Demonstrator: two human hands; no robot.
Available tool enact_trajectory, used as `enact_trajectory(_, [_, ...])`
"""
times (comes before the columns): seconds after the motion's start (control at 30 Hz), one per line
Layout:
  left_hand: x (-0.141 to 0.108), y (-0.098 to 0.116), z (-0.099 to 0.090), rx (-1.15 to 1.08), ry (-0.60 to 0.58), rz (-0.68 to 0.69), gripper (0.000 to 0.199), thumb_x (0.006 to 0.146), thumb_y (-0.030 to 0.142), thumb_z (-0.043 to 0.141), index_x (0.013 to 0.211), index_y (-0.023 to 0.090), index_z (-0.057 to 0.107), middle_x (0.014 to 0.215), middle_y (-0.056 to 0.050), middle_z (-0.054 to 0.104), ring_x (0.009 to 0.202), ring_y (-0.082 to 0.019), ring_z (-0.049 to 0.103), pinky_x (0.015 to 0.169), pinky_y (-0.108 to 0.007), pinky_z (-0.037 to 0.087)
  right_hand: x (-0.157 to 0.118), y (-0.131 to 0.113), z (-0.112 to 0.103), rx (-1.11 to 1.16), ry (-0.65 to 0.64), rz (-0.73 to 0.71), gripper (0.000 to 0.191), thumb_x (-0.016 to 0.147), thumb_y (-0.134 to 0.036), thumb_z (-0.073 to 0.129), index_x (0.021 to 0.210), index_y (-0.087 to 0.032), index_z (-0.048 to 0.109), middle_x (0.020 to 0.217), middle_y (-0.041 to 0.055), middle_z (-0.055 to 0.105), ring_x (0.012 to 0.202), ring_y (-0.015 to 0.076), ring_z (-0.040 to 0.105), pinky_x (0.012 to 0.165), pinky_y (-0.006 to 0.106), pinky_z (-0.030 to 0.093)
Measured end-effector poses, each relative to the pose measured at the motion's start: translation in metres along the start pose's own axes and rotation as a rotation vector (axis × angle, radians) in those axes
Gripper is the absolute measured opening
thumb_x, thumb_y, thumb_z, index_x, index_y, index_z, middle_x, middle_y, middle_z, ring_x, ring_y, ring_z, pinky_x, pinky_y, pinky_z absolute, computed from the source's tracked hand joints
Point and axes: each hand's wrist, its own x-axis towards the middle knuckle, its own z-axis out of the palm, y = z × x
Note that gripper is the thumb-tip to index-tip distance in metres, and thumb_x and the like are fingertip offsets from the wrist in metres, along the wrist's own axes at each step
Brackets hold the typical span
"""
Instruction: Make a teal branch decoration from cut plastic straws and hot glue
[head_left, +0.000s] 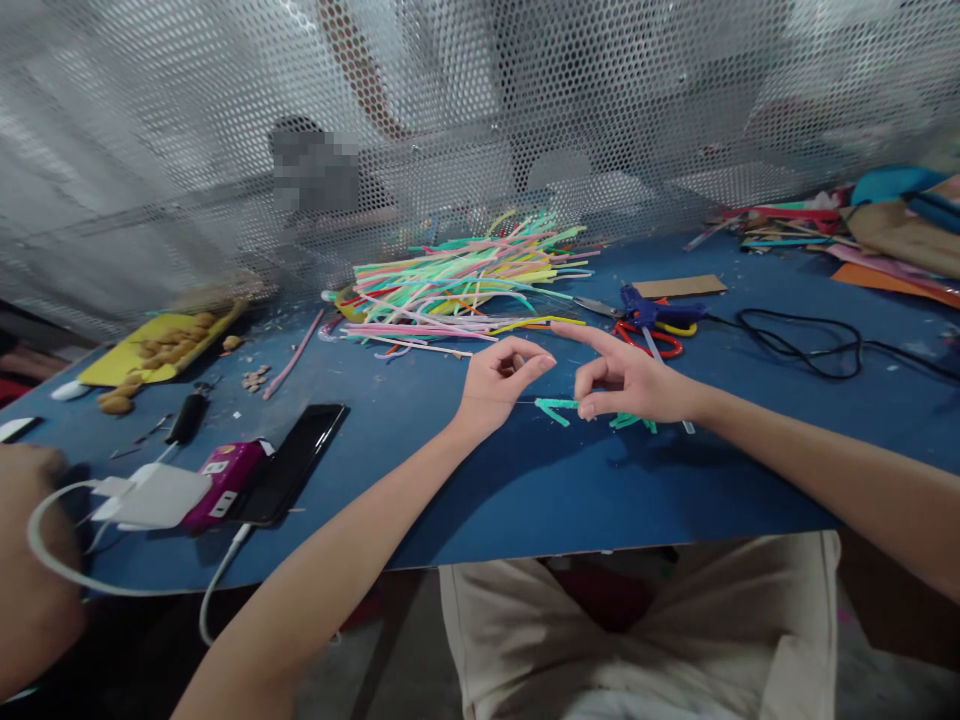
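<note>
My right hand (626, 378) pinches a bent turquoise-green pipe cleaner (555, 407) between thumb and a curled finger, its index finger stretched forward. More green pipe cleaner (634, 422) shows just under this hand. To the left, my left hand (502, 385) is closed, thumb tip against the curled fingers. A very thin, pale strand (527, 402) runs from the pipe cleaner toward the left hand. Whatever the left fingertips hold is too small to make out. Both hands are above the front part of the blue table (465, 500).
Behind the hands lies a heap of coloured pipe cleaners (465, 280). Scissors (652, 340), a blue glue gun (645, 305) and its black cable (795, 340) are right. A phone (296, 465), white charger (165, 495) and another person's arm (34, 570) are left. Perforated metal (465, 120) borders the back.
</note>
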Motion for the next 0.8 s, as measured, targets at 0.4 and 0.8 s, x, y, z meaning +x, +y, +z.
enact_trajectory(0.4, [0.000,-0.001,0.003,0.025,-0.073,-0.043,0.033,0.089,0.048,0.073,0.107,0.020,0.072,0.066,0.004,0.052,0.055,-0.009,0.041,0.054,-0.024,0.036,0.001,-0.002,0.002,0.005,0.025,0.021,0.103,0.083,-0.023,0.081,0.163,-0.023,0.017,0.079,-0.0048,0.070,0.074,0.0147,0.069,0.078,0.032,0.057])
enact_trajectory(0.8, [0.001,-0.008,0.002,0.010,-0.121,-0.067,0.034,0.091,0.052,0.070,0.107,0.022,0.071,0.067,0.003,0.053,0.053,-0.009,0.046,0.051,-0.023,0.038,0.002,0.004,-0.007,-0.021,0.031,-0.026,0.100,0.086,-0.024,0.080,0.164,-0.027,0.018,0.080,-0.0045,0.069,0.074,0.0133,0.067,0.072,0.029,0.055])
